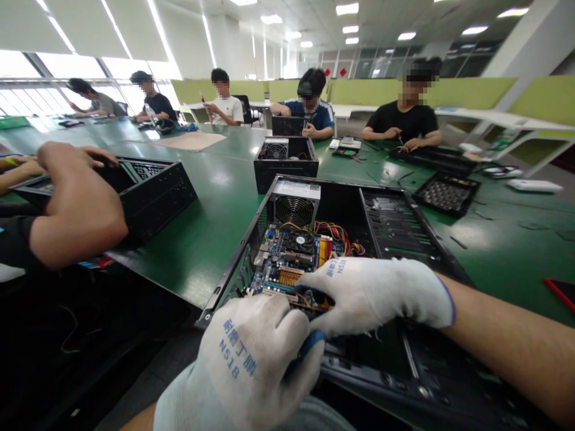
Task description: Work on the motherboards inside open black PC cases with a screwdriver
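An open black computer case [233, 251] lies on its side in front of me. Inside it, a blue motherboard [276, 254] carries a round cooler fan [302, 239], and a power supply [296, 200] fills the far left corner. White gloves cover both my hands. My left hand [265, 353] is closed at the near edge of the case, thumb against bent fingers; what it grips is hidden. Over the board's near part, my right hand [354, 293] bends its fingers down among thin wires, its thumb close to my left hand. Its fingertips are partly hidden, so what they hold cannot be made out.
Another open case [287, 170] stands just beyond mine. To the left, a co-worker's arm [76, 203] reaches over a black case [157, 197]. Several people sit across the green table [215, 179]. A black tray of small parts [447, 194] and a white box [534, 186] lie right.
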